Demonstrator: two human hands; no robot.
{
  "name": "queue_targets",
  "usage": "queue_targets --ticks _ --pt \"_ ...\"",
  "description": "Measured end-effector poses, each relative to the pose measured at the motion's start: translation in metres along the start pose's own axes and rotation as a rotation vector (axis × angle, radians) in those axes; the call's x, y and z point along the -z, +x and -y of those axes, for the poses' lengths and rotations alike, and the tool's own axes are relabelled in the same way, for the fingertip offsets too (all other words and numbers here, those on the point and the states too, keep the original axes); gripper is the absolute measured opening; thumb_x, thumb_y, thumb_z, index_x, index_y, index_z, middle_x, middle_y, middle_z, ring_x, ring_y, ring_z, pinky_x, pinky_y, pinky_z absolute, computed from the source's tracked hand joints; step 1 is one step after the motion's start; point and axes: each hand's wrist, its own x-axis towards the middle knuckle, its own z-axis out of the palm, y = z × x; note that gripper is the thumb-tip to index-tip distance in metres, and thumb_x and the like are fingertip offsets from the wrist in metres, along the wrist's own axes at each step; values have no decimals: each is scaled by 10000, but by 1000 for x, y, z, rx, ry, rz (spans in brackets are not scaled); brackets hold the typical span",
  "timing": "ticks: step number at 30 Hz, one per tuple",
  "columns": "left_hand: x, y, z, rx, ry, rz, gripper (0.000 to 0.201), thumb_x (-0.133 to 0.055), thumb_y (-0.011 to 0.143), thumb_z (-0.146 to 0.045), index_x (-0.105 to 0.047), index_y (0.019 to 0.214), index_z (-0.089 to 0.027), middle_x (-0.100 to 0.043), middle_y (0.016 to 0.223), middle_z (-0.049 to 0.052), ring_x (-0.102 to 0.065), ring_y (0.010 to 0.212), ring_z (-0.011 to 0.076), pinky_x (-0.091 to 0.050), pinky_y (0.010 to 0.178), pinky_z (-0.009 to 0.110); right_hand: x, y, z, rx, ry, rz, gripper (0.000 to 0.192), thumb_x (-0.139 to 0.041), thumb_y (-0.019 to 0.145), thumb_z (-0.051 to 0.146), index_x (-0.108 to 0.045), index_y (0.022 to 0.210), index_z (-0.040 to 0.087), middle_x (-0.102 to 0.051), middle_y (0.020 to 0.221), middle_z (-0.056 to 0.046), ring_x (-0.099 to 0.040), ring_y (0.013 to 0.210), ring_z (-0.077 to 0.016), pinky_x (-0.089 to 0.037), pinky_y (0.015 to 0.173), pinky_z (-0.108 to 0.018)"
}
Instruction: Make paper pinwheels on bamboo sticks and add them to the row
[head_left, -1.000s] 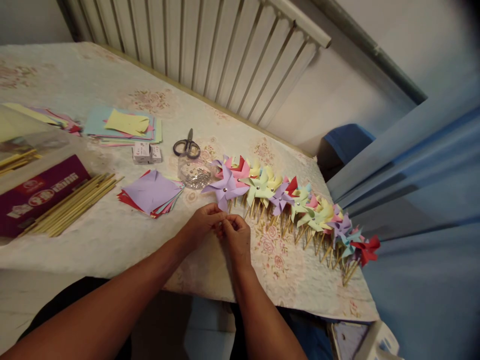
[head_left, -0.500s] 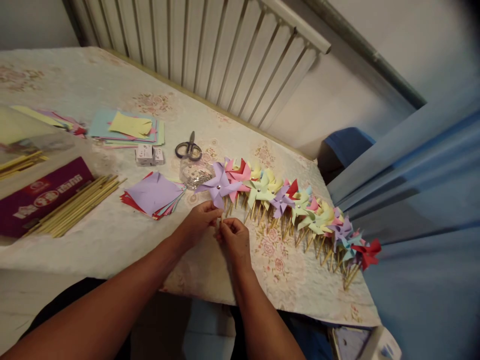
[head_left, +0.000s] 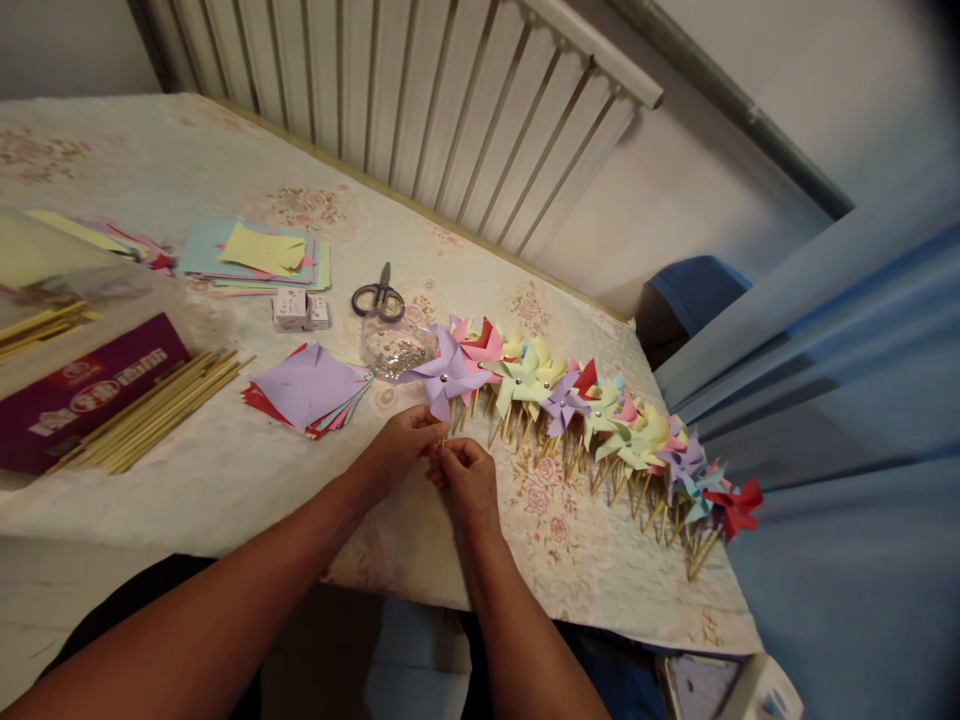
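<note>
A purple paper pinwheel with a metal pin at its centre stands up just beyond my hands. My left hand pinches its stick below the paper blades. Close beside it, my right hand has its fingers closed on the lower part of the same stick, most of which the fingers hide. A long row of finished-looking pinwheels in green, yellow, pink, purple and red lies to the right, sticks toward me. Left of the held pinwheel is a clear bag of small metal pins.
A stack of cut paper squares lies left of my hands. Wooden sticks lean by a purple box. Scissors, small white boxes and coloured sheets are farther back. A radiator stands behind the table.
The purple pinwheel has shifted and turned slightly, a little to the right. Both hands keep their pinch on its stick, nearly in place.
</note>
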Motion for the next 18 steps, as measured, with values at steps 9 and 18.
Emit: queue_targets --ticks 9,18 --pt "2 0 4 44 -41 21 279 -773 638 -337 -570 735 -172 -568 625 -49 -508 550 102 -396 584 258 0 1 1 12 -9 4 221 -712 711 389 -614 684 193 -614 533 44 -520 443 -95 -366 464 -208" --pt "3 1 4 65 -49 16 303 -795 600 -325 -579 741 -165 -582 622 -46 -515 541 97 -387 583 255 0 0 3 4 -10 5 219 -705 709 400 -627 687 196 -641 576 31 -527 455 -98 -380 467 -216"
